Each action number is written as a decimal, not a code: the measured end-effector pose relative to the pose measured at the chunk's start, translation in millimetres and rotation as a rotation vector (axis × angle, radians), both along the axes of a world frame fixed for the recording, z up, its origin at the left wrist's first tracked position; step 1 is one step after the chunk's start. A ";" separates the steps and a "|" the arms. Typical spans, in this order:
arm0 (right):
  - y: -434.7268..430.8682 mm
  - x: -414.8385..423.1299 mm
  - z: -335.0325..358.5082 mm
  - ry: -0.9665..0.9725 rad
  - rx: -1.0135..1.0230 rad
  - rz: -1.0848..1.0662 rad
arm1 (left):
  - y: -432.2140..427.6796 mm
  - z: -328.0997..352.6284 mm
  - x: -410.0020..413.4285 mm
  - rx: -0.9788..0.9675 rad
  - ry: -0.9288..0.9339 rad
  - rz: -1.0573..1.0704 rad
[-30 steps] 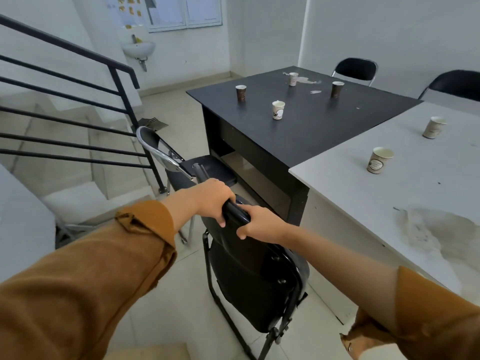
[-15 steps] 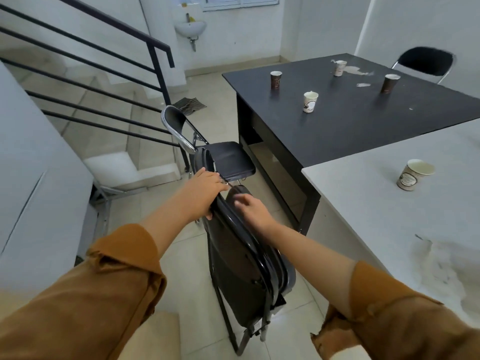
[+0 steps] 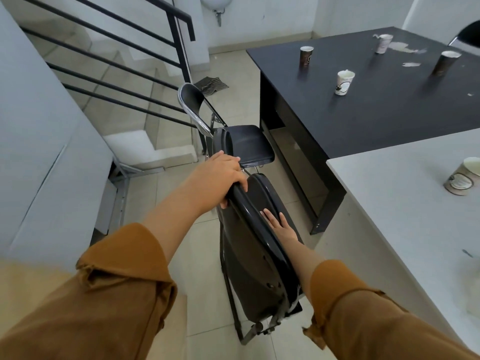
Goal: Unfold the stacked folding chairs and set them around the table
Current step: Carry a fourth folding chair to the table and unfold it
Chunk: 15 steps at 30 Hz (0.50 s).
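Observation:
A black folding chair (image 3: 249,258), still folded, stands on the tiled floor in front of me. My left hand (image 3: 223,175) grips its top edge with curled fingers. My right hand (image 3: 279,224) lies flat with straight fingers against the seat pad on the chair's right side. An unfolded black chair (image 3: 244,142) with a chrome frame stands just beyond, beside the black table (image 3: 376,110). The white table (image 3: 405,203) adjoins it at the right.
Several paper cups stand on the black table, and one cup (image 3: 461,179) is on the white table. A black stair railing (image 3: 117,61) and steps fill the left. A folded cloth (image 3: 211,84) lies on the floor. Another chair's back (image 3: 470,35) shows at the far right.
My right hand has slid from the chair's top edge down onto the seat pad and flattened. My left hand keeps its grip on the top. The view has turned left and down.

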State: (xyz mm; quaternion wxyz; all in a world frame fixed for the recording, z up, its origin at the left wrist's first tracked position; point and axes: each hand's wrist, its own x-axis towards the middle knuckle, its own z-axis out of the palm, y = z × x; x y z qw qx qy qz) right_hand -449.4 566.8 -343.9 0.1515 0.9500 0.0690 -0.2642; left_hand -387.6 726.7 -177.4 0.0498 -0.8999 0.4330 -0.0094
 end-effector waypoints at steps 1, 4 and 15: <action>-1.8 -1.7 -5.4 -0.019 -0.013 0.022 | 1.0 0.5 -0.4 -0.014 0.011 0.003; -8.1 -2.1 -17.9 -0.012 -0.014 0.021 | 9.5 0.2 -3.5 -0.026 0.039 0.018; -33.9 19.0 -30.2 0.285 0.212 -0.481 | 25.8 -34.1 -8.3 -0.055 0.059 0.035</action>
